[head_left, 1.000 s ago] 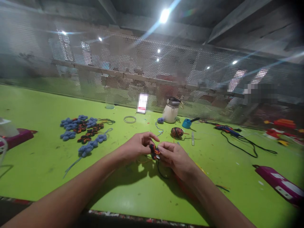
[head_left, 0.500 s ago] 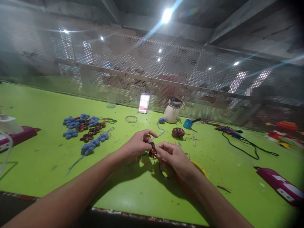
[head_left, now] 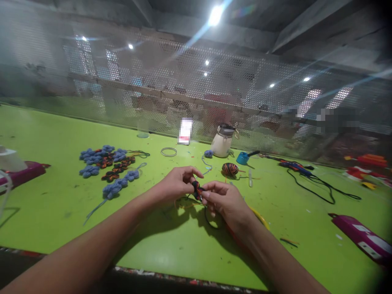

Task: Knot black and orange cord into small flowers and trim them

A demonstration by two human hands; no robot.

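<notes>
Between my hands is a small crocheted flower (head_left: 197, 188) in black, red and orange yarn, held just above the green table. My left hand (head_left: 179, 181) pinches its left side between thumb and fingers, with the index finger arched over the top. From the right, my right hand (head_left: 222, 198) pinches the flower's other edge; whether a thin tool is also in those fingers, I cannot make out. Loose dark and yellow yarn ends (head_left: 186, 205) hang beneath. A ball of the same multicoloured yarn (head_left: 230, 169) lies beyond my right hand.
Blue crocheted flowers (head_left: 112, 190) and dark-orange ones (head_left: 110, 175) lie at left. Behind stand a lidded jar (head_left: 222, 143), a phone (head_left: 185, 131) and a ring (head_left: 168, 152). At right are a blue pot-shaped item (head_left: 242, 158), corded tool (head_left: 303, 171) and purple power strip (head_left: 361, 239).
Both hands keep their grip on the flower, which has turned slightly. My right fingers have shifted a little along its edge. The view has tilted slightly.
</notes>
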